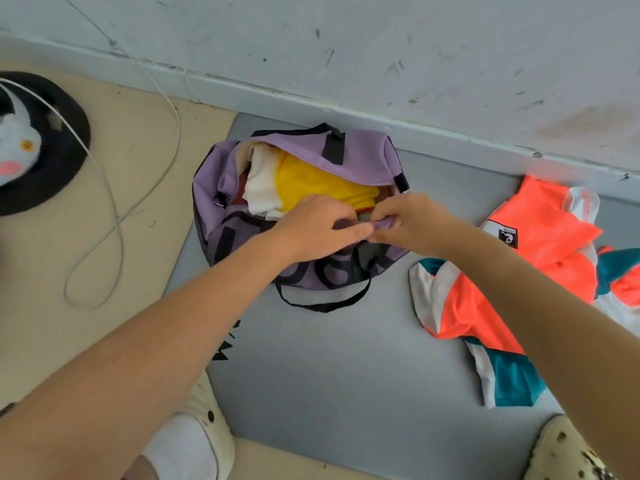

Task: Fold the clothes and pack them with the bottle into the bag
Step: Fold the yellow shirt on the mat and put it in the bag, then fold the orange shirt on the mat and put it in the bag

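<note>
Head view looks down on a grey mat (346, 358) where the purple bag (360, 147) lies straight ahead, its long axis running left to right and its mouth gaping just beyond the knuckles. Orange-and-teal clothes (519, 271) sprawl unfolded right of the right forearm (nearer that arm). Both hands, left hand (322, 226) and right hand (412, 220), pinch the bag's near lip, fingertips touching, with yellow cloth (311, 185) and white cloth (259, 181) packed just beyond.

Grey mat (346, 358) lying on beige floor (104, 271) against wall. Purple duffel bag (363, 150) sitting on mat under both hands; orange-teal garment (485, 306) lying right of right hand; white cable (114, 216) looping left of left hand.
</note>
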